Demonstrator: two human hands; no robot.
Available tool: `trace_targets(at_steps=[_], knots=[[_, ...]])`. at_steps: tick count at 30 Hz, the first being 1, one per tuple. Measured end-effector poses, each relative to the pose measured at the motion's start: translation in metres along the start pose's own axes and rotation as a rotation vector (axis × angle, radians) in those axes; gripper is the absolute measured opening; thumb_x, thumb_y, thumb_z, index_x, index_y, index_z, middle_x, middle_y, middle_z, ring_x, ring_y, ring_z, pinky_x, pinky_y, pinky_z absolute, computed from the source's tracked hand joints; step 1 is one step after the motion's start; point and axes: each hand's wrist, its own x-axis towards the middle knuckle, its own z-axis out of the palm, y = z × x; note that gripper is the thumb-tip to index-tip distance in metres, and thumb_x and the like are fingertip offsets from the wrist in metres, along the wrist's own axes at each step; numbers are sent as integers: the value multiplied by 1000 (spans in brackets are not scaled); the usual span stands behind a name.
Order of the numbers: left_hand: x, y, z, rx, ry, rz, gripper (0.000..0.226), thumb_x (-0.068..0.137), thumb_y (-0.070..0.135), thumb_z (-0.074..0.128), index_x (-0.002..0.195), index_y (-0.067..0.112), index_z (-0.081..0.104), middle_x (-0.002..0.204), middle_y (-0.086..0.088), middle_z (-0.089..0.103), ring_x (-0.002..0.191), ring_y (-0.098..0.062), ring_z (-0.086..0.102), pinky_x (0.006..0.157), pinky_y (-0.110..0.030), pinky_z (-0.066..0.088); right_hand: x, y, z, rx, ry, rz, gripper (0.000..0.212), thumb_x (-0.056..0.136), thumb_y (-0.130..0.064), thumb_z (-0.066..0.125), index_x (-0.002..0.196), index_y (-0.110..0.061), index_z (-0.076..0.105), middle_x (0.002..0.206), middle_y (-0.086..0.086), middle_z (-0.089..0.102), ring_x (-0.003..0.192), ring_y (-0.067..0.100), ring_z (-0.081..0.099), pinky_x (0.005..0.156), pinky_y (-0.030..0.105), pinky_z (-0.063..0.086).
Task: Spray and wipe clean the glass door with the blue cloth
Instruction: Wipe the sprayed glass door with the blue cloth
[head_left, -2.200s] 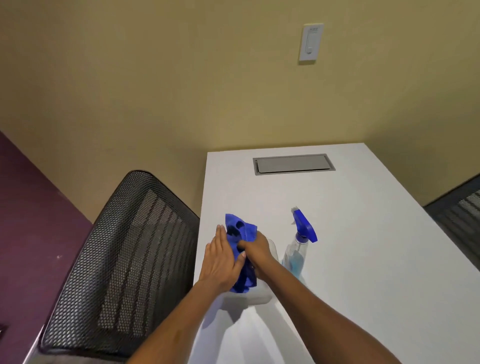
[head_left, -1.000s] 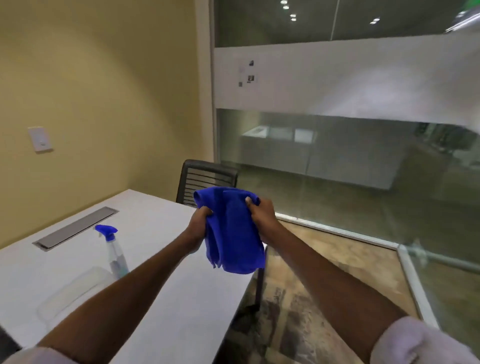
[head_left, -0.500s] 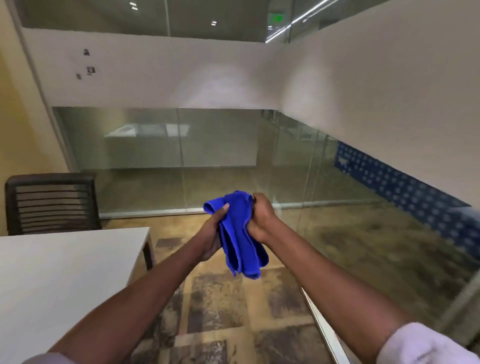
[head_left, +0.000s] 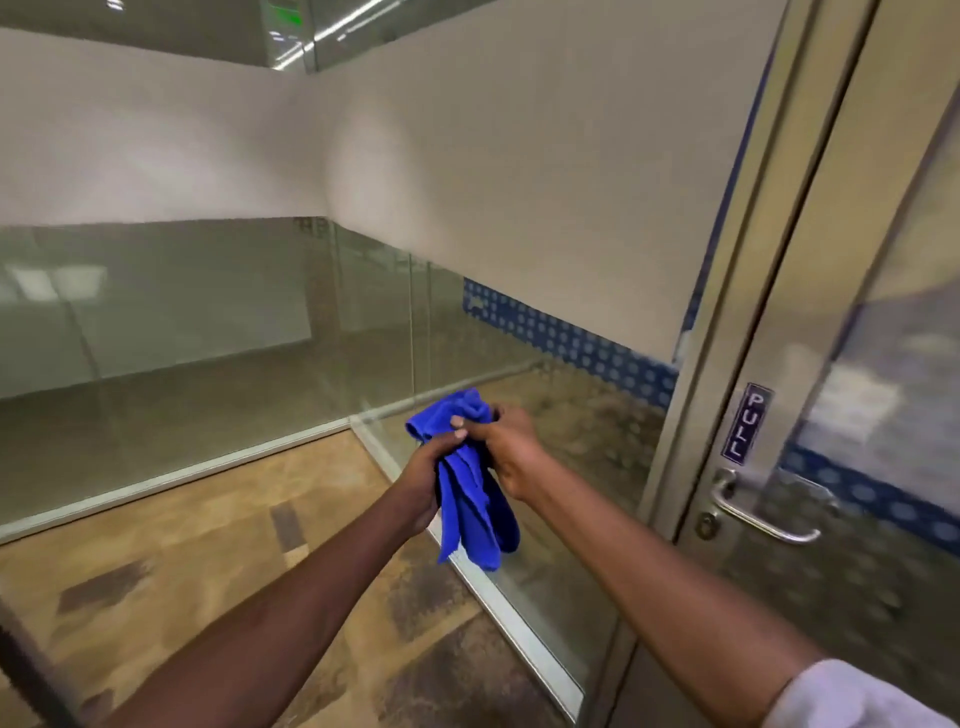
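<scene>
Step in hand: carrying the blue cloth (head_left: 470, 483) toward the glass door (head_left: 872, 374); neither spraying nor wiping begun, judging by the cloth held off the glass.
Blue cloth: bunched and hanging in mid-air between both hands, above the floor (head_left: 218, 545), in front of the lower glass wall (head_left: 156, 322); touching no pane.
Left hand (head_left: 426, 480): grip closed around the cloth's left side, thumb laid over the top fold.
Right hand (head_left: 506, 449): grip closed on the cloth's upper bunch, fingers curled over it.
Glass door: at the right of the view, metal frame (head_left: 727, 291) upright, "PULL" sign (head_left: 745, 422) above the lever handle (head_left: 753, 512); panel blurred, so smears or wetness not readable.
Gap to door: cloth near the frame but clearly apart from it, left of the handle.
Spray bottle: not in view; neither hand holding one.
Progress: early, preparation only, by the look of things.
Next move calls for: probably gathering the cloth into one hand as a flat pad, freeing the other for a sprayer, then turning square to the panel.
Caution: loose tails hanging below the hands likely to drag or flap unless folded in first.
</scene>
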Motion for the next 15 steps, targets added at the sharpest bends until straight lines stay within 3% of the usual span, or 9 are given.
trace_targets(at_steps=[3, 5, 9, 13, 15], knots=[[28, -4, 15, -69, -41, -77, 37, 94, 18, 36, 108, 0, 65, 90, -16, 75, 82, -29, 71, 91, -43, 49, 13, -12, -28, -3, 125, -58, 9, 86, -3, 68, 81, -10, 64, 73, 6, 69, 60, 14, 66, 54, 25, 55], [47, -3, 20, -48, -77, -117, 39, 93, 18, 34, 107, 0, 66, 94, -17, 75, 88, -32, 69, 94, -44, 48, 21, -24, -48, -53, 226, -93, 6, 92, -9, 62, 89, -10, 67, 78, 5, 70, 65, 13, 65, 56, 23, 54], [85, 11, 22, 45, -109, -154, 33, 88, 14, 37, 95, 5, 68, 80, -11, 76, 72, -26, 71, 69, -32, 55, 22, -50, -91, -351, 384, -207, 21, 101, -16, 46, 98, -13, 67, 85, 0, 68, 75, 14, 65, 51, 17, 49], [121, 18, 32, 235, -109, -103, 21, 88, 7, 41, 87, 8, 62, 65, 0, 70, 72, -22, 59, 67, -32, 45, 4, -74, -121, -612, 405, -297, 23, 102, -18, 44, 90, -13, 63, 94, 12, 68, 93, 31, 64, 80, 40, 51], [131, 21, 49, 372, -159, -21, 16, 84, 18, 50, 96, 13, 59, 68, 6, 66, 73, -16, 52, 64, -29, 40, -7, -86, -132, -670, 395, -306, 22, 101, -18, 47, 99, -2, 62, 101, 21, 66, 96, 36, 63, 83, 44, 50]])
